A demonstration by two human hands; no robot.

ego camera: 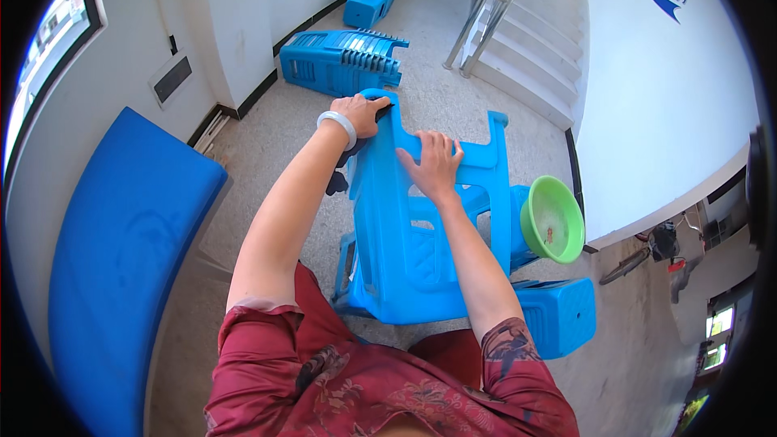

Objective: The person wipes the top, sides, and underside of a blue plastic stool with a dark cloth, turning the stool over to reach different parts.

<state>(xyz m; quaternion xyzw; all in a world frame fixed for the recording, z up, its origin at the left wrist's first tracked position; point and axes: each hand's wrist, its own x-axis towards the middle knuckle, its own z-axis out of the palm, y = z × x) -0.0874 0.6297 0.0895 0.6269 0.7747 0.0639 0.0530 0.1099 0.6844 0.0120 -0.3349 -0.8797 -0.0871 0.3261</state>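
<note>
In front of me a blue plastic stool [388, 243] is tipped on its side, its legs pointing away from me. My left hand [362, 114] presses a dark cloth [383, 110] against the far end of one leg. More dark cloth hangs below that wrist, which wears a pale bangle. Over the stool's crosspiece lies my right hand [434, 164], fingers curled on its edge and thumb spread toward the leg. Beneath the tipped stool, other blue plastic parts show, partly hidden.
To the right, a green basin [527, 224] of sudsy water rests on a blue support, near a blue stool [564, 315]. Stacked blue stools [328, 64] lie beyond. A blue padded bench [133, 243] stands left; stairs [522, 54] with metal railings rise at the back right.
</note>
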